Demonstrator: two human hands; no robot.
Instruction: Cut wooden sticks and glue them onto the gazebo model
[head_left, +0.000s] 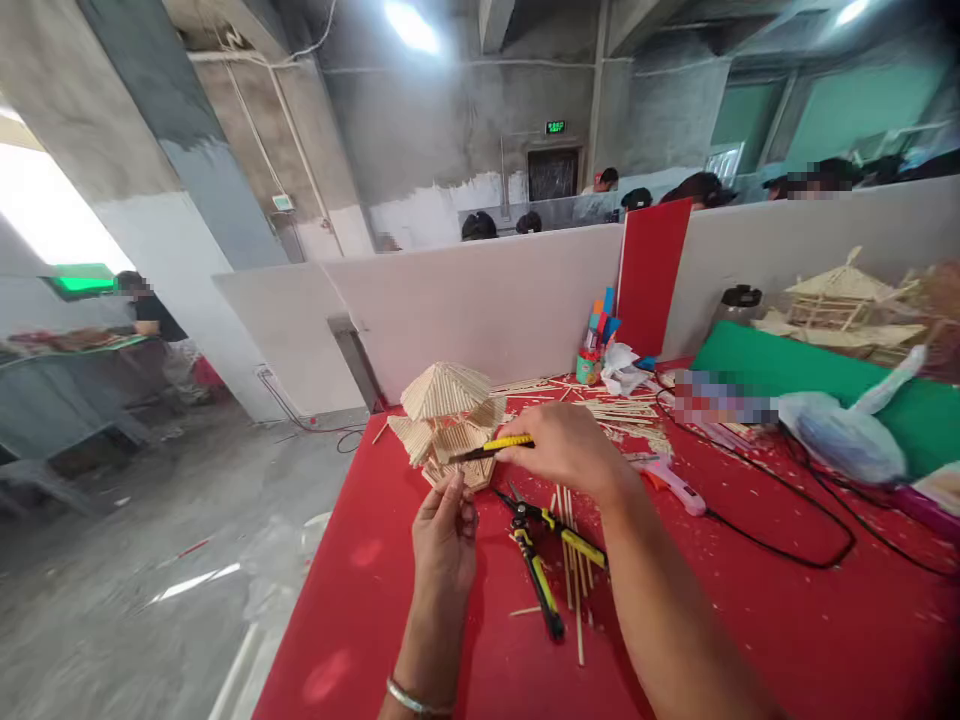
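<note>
Right hand [566, 450] clenched round rear of yellow knife [493, 447]. Knife's long axis roughly level, crosswise to view. Dark tip points left, away from palm, at stick house [448, 412]; contact unclear. Left hand [445, 530] just below tip, fingertips pinched; on sliver or not, cannot tell. Judgement: light pressure, steady wrist, left fingers out of tip's line. Pliers [541, 560] lie under right wrist.

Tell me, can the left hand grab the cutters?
Probably yes: the cutters lie bare on the table just beside the left hand, nothing between them, though its fingers are pinched shut. The right hand holds a tool.
</note>
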